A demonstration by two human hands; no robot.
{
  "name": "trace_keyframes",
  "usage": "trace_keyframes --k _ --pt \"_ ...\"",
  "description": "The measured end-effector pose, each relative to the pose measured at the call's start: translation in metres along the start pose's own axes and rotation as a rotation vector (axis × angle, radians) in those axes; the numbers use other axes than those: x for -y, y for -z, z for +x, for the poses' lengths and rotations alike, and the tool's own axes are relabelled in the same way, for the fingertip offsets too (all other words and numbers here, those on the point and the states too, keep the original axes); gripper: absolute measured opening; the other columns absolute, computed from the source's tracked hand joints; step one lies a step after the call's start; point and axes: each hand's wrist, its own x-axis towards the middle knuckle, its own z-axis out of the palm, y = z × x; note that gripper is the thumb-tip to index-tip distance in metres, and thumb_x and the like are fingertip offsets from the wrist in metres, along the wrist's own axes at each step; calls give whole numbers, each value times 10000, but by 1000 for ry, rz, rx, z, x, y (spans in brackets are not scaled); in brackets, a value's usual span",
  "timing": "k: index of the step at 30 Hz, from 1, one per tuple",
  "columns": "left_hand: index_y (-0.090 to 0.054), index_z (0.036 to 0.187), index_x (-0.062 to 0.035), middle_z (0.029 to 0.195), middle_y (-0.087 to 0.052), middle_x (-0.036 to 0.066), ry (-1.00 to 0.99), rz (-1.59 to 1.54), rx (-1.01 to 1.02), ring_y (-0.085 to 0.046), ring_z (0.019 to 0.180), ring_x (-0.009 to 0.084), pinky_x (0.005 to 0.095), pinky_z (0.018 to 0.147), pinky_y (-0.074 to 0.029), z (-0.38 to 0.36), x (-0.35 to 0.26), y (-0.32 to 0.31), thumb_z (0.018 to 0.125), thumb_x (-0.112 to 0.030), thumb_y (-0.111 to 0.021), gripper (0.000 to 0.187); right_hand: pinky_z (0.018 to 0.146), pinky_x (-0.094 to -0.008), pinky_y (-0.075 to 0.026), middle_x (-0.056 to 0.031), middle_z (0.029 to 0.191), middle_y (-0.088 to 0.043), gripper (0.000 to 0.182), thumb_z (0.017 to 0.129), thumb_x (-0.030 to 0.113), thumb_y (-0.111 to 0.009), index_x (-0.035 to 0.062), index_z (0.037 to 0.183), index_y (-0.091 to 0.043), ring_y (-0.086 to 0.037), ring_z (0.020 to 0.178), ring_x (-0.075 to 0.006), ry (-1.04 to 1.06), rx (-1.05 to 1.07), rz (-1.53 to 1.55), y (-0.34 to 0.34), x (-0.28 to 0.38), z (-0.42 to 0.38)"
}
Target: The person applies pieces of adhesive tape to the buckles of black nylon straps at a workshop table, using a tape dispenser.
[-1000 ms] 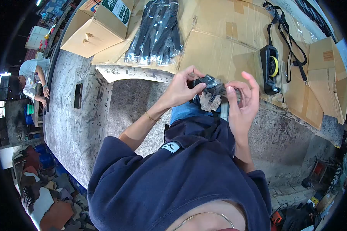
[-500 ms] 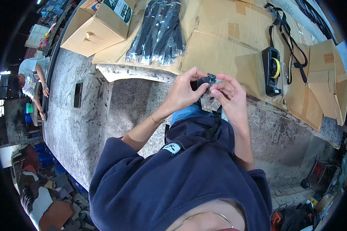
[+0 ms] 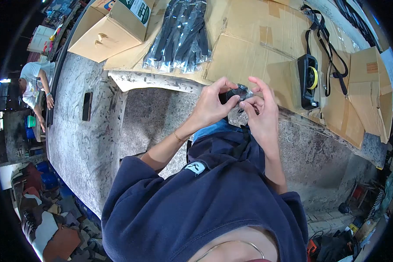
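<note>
My left hand (image 3: 216, 98) grips a small dark, strap-like item (image 3: 237, 91) between thumb and fingers, just past the cardboard's near edge. Its exact kind is hard to tell because the fingers cover much of it. At its right end, clear plastic (image 3: 248, 94) catches the light. My right hand (image 3: 263, 102) pinches at this plastic with the thumb and curled fingers, while the index finger is lifted. Beyond my hands, several black straps in clear plastic sleeves (image 3: 178, 39) lie side by side on the cardboard sheet (image 3: 240, 54).
An open cardboard box (image 3: 111, 37) stands at the back left. To the right are a black tape dispenser (image 3: 308, 83), a black lanyard-like strap (image 3: 323, 35) and another carton (image 3: 367, 83). A phone (image 3: 87, 106) lies on the left table; beyond it, a person (image 3: 35, 83) leans over.
My right index finger has lifted away from the dark item, and more of the clear plastic shows. My left hand keeps its grip. The person at far left has shifted slightly.
</note>
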Motion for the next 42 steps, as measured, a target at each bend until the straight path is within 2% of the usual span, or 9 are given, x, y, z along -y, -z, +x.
trace_keyframes --k 4,12,18,22,24,26,30,42 --pt "-566 956 17 940 -657 179 -24 -2 2 -650 924 308 349 843 -501 -1 -1 2 760 -82 -681 248 663 -268 -478 -121 976 -489 473 764 -103 -586 60 1200 -503 -602 695 -159 73 -35 -61 0 6 -2" --pt "-568 967 12 930 -656 179 -42 -16 -8 -649 925 305 352 838 -501 -3 3 3 763 -92 -680 255 666 -325 -490 -139 960 -508 203 757 -95 -606 -4 938 -619 -639 712 -209 151 38 -187 4 8 3" --pt "-568 970 7 922 -655 182 -3 -24 -3 -649 926 305 352 837 -500 -4 -4 5 762 -95 -681 257 672 -333 -482 -149 942 -510 204 767 -74 -608 1 955 -634 -625 712 -235 167 42 -288 4 6 5" --pt "-565 970 11 921 -656 182 -23 -23 -9 -650 921 308 349 833 -502 -4 -5 5 760 -86 -682 259 667 -336 -478 -150 936 -514 197 766 -67 -611 0 949 -641 -619 709 -242 127 53 -249 3 6 6" --pt "-564 970 11 922 -657 183 -35 -19 -15 -650 920 311 350 831 -504 -4 -3 4 759 -83 -681 259 686 -348 -474 -154 939 -526 189 773 -48 -611 2 949 -655 -612 753 -268 113 66 -290 4 8 7" --pt "-561 982 17 878 -675 134 -77 8 -25 -648 847 162 277 751 -488 -4 1 2 776 -38 -675 241 705 -359 -469 -156 939 -533 187 779 -38 -608 1 955 -661 -605 785 -282 120 61 -320 3 5 7" --pt "-558 985 20 875 -675 138 -93 13 -28 -649 846 162 275 756 -488 -4 0 2 780 -33 -670 240 758 -389 -455 -163 944 -549 194 793 -17 -600 -10 973 -670 -585 854 -320 161 55 -413 1 9 5" --pt "-539 1005 21 898 -670 134 -80 33 2 -640 828 143 266 696 -487 -5 6 1 802 -11 -639 229 755 -366 -455 -190 935 -572 213 792 -30 -595 -38 997 -653 -587 829 -314 88 58 -321 0 4 4"
